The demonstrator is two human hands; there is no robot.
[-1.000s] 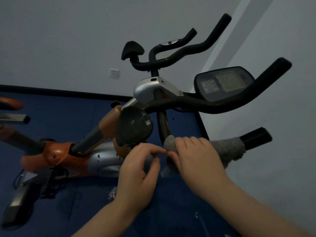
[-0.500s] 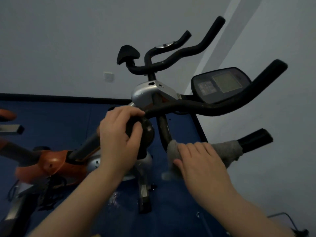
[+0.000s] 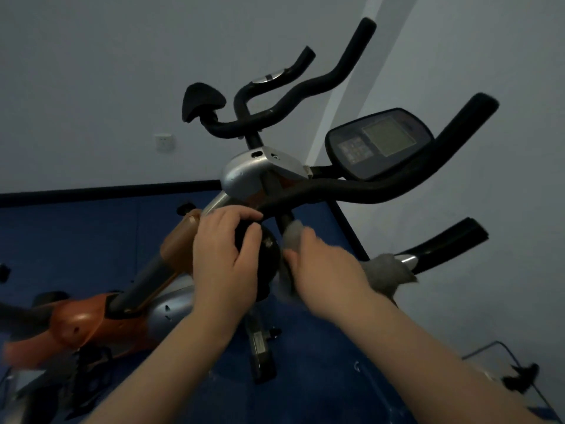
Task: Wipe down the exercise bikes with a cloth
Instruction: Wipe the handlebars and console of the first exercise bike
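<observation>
Right hand (image 3: 324, 267) has slid the grey cloth (image 3: 385, 270) up the handlebar stem (image 3: 282, 223) since half a second ago, blurring as it goes.
Its grip curls round the cloth against the stem, one tail trailing over the lower handlebar (image 3: 443, 240); just left of that grip, the left hand (image 3: 227, 255) clasps the black elbow pad (image 3: 263, 264), likely steadying the exercise bike (image 3: 253, 172) against the rubbing.

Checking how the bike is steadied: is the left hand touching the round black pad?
Touching. The head view shows the left hand with fingers and thumb curled around the round black pad.
</observation>
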